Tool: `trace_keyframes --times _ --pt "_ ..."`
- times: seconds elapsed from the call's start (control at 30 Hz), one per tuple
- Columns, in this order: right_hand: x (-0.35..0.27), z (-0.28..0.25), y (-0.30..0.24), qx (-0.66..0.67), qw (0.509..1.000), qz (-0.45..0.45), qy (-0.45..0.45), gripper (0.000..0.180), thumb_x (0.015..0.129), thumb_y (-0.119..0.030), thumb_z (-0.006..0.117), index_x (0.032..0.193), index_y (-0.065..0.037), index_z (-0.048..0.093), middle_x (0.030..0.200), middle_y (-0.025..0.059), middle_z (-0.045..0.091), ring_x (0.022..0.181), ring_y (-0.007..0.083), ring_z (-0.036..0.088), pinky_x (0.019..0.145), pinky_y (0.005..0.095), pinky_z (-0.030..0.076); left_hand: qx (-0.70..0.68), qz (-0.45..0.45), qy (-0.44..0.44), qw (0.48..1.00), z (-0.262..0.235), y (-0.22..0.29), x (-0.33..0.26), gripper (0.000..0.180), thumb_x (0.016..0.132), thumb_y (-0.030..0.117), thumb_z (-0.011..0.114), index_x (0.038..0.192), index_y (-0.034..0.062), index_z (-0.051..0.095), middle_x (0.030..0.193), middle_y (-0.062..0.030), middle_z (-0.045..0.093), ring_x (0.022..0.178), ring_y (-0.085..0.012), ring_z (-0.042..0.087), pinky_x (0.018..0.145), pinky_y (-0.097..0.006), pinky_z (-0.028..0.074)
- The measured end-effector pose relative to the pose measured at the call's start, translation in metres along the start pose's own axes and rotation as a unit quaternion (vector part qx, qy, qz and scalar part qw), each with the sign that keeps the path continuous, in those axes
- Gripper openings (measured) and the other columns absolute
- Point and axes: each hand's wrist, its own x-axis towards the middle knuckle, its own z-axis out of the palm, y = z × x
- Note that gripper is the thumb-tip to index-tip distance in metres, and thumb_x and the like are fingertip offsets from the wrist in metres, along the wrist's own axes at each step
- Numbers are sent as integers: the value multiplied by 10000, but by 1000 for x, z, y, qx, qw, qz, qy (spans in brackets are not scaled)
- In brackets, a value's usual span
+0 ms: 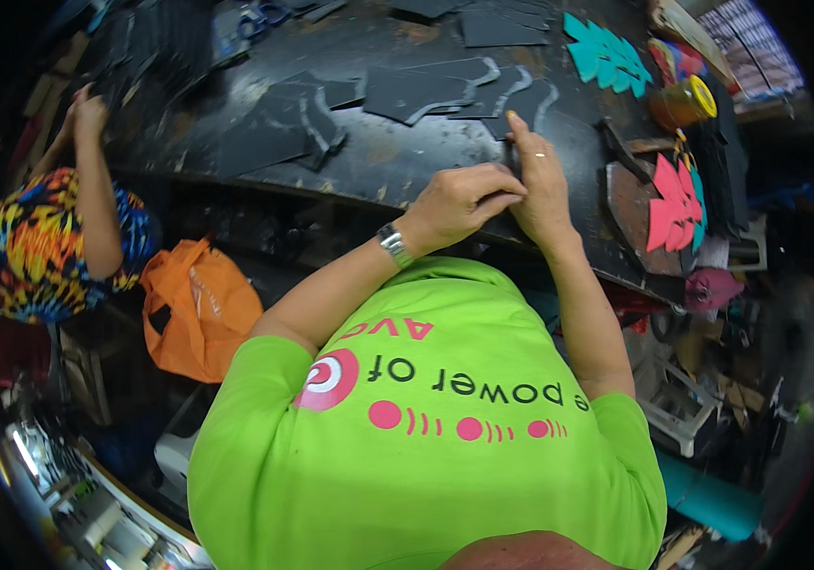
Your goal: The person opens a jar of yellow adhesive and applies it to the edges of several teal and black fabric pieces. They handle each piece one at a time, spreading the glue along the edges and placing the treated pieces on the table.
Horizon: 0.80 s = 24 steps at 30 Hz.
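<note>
My left hand (pixel 459 202), with a metal watch (pixel 394 246) on its wrist, is closed over the table's near edge. Its fingers are curled and meet the inner side of my right hand; anything between them is hidden. My right hand (pixel 544 195) wears a ring and points away from me with fingers stretched, one fingertip yellowish. Just beyond that fingertip lie flat black cut pieces (pixel 418 92) with pale wavy bands along their edges. More such black pieces (pixel 279 123) overlap to the left.
On the dark table (pixel 378 157) are teal leaf-shaped cutouts (pixel 606 57), a yellow-lidded jar (pixel 683 102) and pink cutouts (pixel 674 201). Another person (pixel 56 242) works at the left, beside an orange bag (pixel 200 309). A white plastic stool (pixel 678 404) stands low at the right.
</note>
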Motion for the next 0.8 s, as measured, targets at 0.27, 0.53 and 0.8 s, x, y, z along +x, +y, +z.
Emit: trace_keyframes --times 0.27,0.53,0.8 --pt "-3 1 -5 9 1000 20 7 765 851 -75 720 1539 -84 386 1125 156 620 1024 351 582 904 447 477 -5 -7 -30 1000 -4 2 -1 137 869 157 769 916 45 705 902 -85 713 809 -270 695 723 -346 547" --pt "-7 -5 -4 42 997 70 -5 747 838 -17 722 1518 -89 422 1145 156 638 1050 333 603 929 418 489 4 42 46 998 -13 16 3 141 854 46 758 990 68 733 914 -87 693 848 -269 684 723 -349 550" --pt "-7 -8 -8 70 988 140 17 667 888 24 675 1505 -73 441 1099 126 649 1000 257 625 929 363 502 299 -90 165 935 -183 11 -38 285 849 117 740 1132 85 726 1104 -128 679 1064 -307 622 941 -399 492"
